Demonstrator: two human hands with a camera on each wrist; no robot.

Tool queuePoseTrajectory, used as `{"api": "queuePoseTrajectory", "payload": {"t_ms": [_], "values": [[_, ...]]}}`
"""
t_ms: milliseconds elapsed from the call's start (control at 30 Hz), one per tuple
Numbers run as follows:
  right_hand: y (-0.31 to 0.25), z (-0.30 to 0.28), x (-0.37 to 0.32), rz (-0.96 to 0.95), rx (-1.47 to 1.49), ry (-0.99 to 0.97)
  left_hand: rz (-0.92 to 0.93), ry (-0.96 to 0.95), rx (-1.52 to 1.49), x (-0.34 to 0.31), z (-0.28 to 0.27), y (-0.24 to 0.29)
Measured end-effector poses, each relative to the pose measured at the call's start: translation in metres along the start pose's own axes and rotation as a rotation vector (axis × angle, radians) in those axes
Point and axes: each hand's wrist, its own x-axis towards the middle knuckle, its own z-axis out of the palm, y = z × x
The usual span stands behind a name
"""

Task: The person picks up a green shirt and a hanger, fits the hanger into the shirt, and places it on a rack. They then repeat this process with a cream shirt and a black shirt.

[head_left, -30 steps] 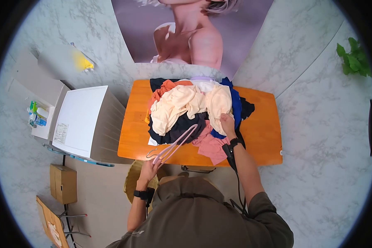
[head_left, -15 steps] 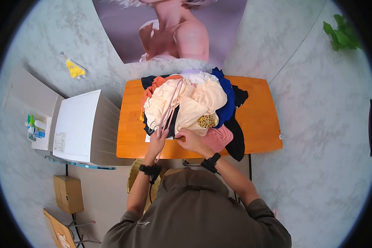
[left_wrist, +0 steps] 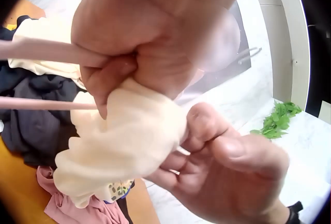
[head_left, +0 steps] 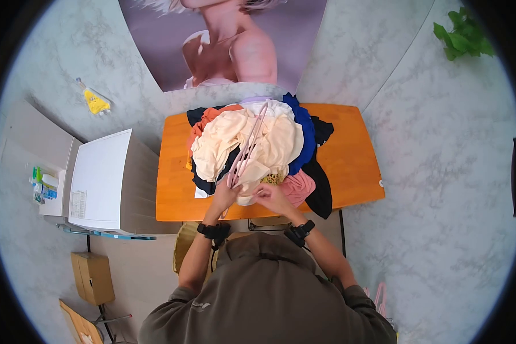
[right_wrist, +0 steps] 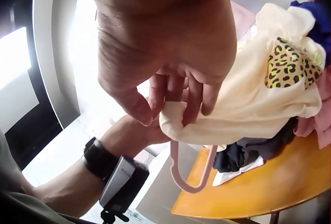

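My left hand (head_left: 225, 198) grips a pale pink clothes hanger (head_left: 247, 149), which slants up over the heap at the table's front. Against that hand lies the bunched end of a cream garment (left_wrist: 132, 131). With its fingers curled at the cloth's edge, my right hand (right_wrist: 170, 58) pinches the same garment, just right of the left hand. A leopard-print patch (right_wrist: 292, 66) shows on the cream cloth. Below the garment, the rounded end of the hanger pokes out in the right wrist view.
Black, orange, blue and pink (head_left: 298, 188) clothes and another cream garment (head_left: 215, 140) lie heaped on the orange table (head_left: 352, 155). A white-topped cabinet (head_left: 100, 178) stands to the left. Beneath the table's front edge is a wicker basket (head_left: 184, 243). A poster (head_left: 223, 46) hangs behind.
The right hand has come from the heap's right side to beside the left hand, drawing the cream garment's edge forward. The hanger has swung up over the heap.
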Motion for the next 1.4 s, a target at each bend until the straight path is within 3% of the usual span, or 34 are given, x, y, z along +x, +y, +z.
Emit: {"api": "queuePoseTrajectory", "payload": {"t_ms": [33, 100, 200, 333, 400, 533, 633, 733, 800, 833, 900, 1000, 1067, 1100, 1133, 1200, 1233, 1300, 1400], "values": [[0.006, -0.009, 0.000, 0.002, -0.002, -0.012, 0.026, 0.037, -0.012, -0.002, -0.007, 0.003], [0.012, -0.029, 0.008, 0.025, 0.122, 0.231, -0.016, 0.040, -0.092, -0.008, -0.028, 0.030], [-0.027, -0.043, 0.020, -0.011, -0.008, 0.309, 0.036, 0.108, -0.171, -0.013, -0.053, 0.067], [-0.062, -0.027, 0.042, -0.069, -0.129, 0.195, 0.128, 0.115, -0.294, -0.005, -0.062, 0.075], [-0.072, -0.014, 0.054, -0.341, -0.136, 0.135, 0.164, 0.104, -0.352, -0.008, -0.068, 0.091], [-0.100, -0.029, 0.055, -0.236, -0.287, 0.089, 0.232, 0.146, -0.292, -0.012, -0.086, 0.120], [-0.149, -0.032, 0.040, -0.214, -0.129, 0.168, 0.211, 0.118, -0.346, -0.019, -0.100, 0.137], [-0.203, -0.026, 0.020, -0.344, -0.132, 0.189, 0.232, 0.084, -0.319, -0.019, -0.105, 0.150], [-0.214, -0.027, 0.012, -0.236, 0.114, 0.074, 0.256, 0.053, -0.325, -0.021, -0.102, 0.157], [-0.220, -0.025, 0.006, -0.243, 0.115, 0.080, 0.280, 0.031, -0.331, -0.021, -0.102, 0.161], [-0.230, -0.020, -0.008, -0.274, 0.488, 0.069, 0.272, -0.019, -0.322, -0.024, -0.104, 0.169], [-0.245, -0.022, -0.024, -0.349, 0.662, 0.092, 0.267, -0.077, -0.328, -0.027, -0.096, 0.166], [-0.252, -0.026, -0.026, -0.369, 0.667, 0.153, 0.181, -0.106, -0.457, -0.026, -0.082, 0.159], [-0.256, -0.031, -0.026, -0.407, 0.731, 0.122, 0.194, -0.126, -0.431, -0.028, -0.076, 0.160], [-0.260, -0.034, -0.026, -0.446, 0.794, 0.092, 0.096, -0.201, -0.457, -0.030, -0.071, 0.159], [-0.268, -0.042, -0.027, -0.443, 0.659, 0.204, 0.379, -0.104, -0.310, -0.025, -0.054, 0.148], [-0.270, -0.051, -0.027, -0.449, 0.625, 0.196, 0.380, -0.112, -0.314, -0.026, -0.051, 0.149], [-0.276, -0.063, -0.033, -0.481, 0.599, 0.187, 0.230, -0.197, -0.596, -0.028, -0.047, 0.155], [-0.291, -0.063, -0.041, -0.478, 0.577, 0.285, 0.240, -0.316, -0.770, -0.024, -0.039, 0.148]]}}
